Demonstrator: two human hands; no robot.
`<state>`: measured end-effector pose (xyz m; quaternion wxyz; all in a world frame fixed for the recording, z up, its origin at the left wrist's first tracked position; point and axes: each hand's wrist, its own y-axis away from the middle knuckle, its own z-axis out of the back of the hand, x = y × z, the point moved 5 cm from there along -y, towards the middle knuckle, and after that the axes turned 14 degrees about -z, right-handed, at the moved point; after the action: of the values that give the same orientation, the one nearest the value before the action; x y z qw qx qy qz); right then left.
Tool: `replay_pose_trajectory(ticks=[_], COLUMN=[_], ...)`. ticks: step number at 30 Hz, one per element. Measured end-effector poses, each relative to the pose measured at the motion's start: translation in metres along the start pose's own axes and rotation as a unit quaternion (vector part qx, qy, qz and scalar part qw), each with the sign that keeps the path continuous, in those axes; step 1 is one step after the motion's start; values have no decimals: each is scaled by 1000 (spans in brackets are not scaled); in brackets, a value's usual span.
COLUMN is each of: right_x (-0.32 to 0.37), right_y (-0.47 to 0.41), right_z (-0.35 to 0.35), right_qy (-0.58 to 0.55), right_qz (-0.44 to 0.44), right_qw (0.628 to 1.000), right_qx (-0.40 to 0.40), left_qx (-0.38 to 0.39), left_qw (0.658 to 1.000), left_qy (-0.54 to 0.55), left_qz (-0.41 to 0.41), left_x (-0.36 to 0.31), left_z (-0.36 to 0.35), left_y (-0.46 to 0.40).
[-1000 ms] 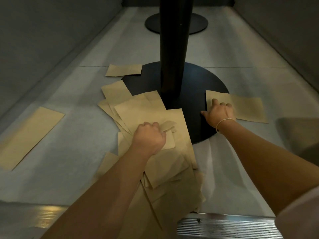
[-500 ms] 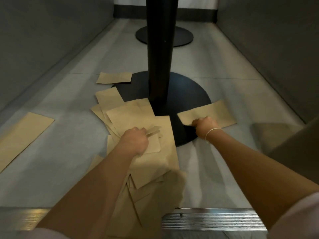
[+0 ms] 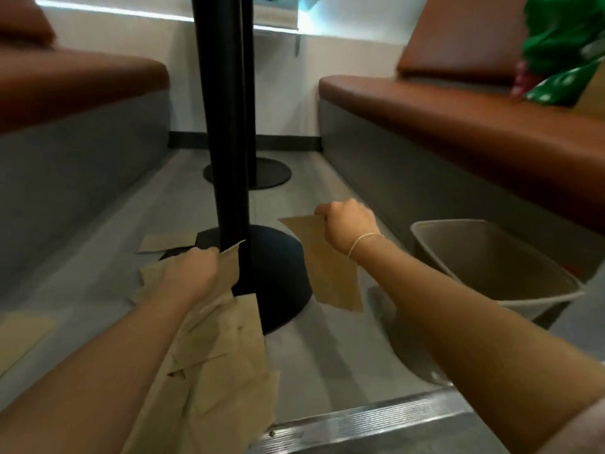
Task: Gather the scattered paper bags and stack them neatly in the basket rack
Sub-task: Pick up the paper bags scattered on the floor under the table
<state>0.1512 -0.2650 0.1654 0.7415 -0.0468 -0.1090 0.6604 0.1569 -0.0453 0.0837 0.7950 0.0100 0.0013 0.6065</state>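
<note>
My left hand (image 3: 193,273) grips a bunch of flat brown paper bags (image 3: 222,348) that hang down over the floor beside the black table base. Raised off the floor, my right hand (image 3: 348,224) holds a single brown paper bag (image 3: 327,270) by its top edge. A beige basket (image 3: 491,267) stands on the floor to the right of that hand, its open top facing me. One more paper bag (image 3: 167,243) lies flat behind the table base, and another (image 3: 23,332) lies at the far left.
A black table post (image 3: 226,126) rises from a round black base (image 3: 278,273) between my hands, with a second base (image 3: 262,173) behind it. Brown cushioned benches (image 3: 458,106) line both sides. A metal floor strip (image 3: 376,421) runs along the near edge. Green fabric (image 3: 563,47) sits on the right bench.
My right hand has lifted its single bag off the floor and up to the right. My left hand has raised the gathered bunch. The view has tilted up, showing the benches and the basket.
</note>
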Motion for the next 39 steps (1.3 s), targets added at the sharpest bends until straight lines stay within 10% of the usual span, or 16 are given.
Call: replay_pose_trajectory(ticks=[12, 20, 26, 30, 39], right_x=[-116, -165, -115, -77, -108], right_y=[27, 39, 44, 43, 42], right_z=[188, 139, 115, 126, 178], right_qy=[-17, -53, -104, -93, 27], right_qz=[-191, -321, -75, 29, -144], right_qw=[955, 942, 988, 994, 977], right_qx=[-228, -79, 83, 53, -156], left_qx=[-175, -233, -264, -283, -278], left_qw=[978, 948, 909, 890, 903], left_qy=[81, 190, 284, 311, 302], left_qz=[-75, -107, -152, -177, -128], left_x=[-105, -138, -154, -170, -135], left_z=[120, 145, 151, 154, 131], left_y=[11, 15, 16, 15, 11])
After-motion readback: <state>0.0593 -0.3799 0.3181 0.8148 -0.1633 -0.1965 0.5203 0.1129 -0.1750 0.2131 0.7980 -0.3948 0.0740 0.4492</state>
